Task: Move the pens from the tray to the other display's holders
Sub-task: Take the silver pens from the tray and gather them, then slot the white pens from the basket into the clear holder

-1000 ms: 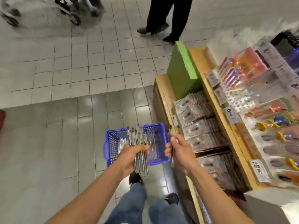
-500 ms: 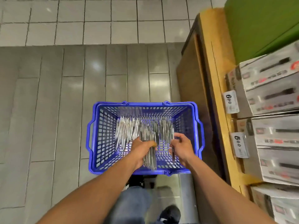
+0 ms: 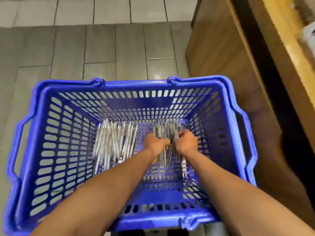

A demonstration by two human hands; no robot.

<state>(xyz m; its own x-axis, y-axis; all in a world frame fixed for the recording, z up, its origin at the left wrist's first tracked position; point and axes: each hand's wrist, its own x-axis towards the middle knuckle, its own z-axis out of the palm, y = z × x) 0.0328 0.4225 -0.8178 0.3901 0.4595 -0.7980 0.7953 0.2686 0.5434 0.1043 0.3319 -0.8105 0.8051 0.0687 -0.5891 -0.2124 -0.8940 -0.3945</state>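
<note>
A blue plastic basket [image 3: 68, 86] with slotted walls fills the view, standing on the floor. Two heaps of wrapped silver pens lie on its bottom: a left heap [image 3: 114, 142] and a right heap [image 3: 167, 128]. Both my hands are down inside the basket at the right heap. My left hand [image 3: 156, 143] is closed around a bundle of pens [image 3: 162, 158] that sticks out below the fist. My right hand [image 3: 186, 142] has its fingers curled into pens of the right heap, pinching some.
Grey floor tiles [image 3: 102, 48] lie beyond the basket. A wooden display stand [image 3: 221, 48] rises close on the right, its side almost touching the basket's right handle [image 3: 247, 133].
My head has dropped closer to the basket, which now fills the view. Both hands with their pens have gone from above the rim down to the right heap.
</note>
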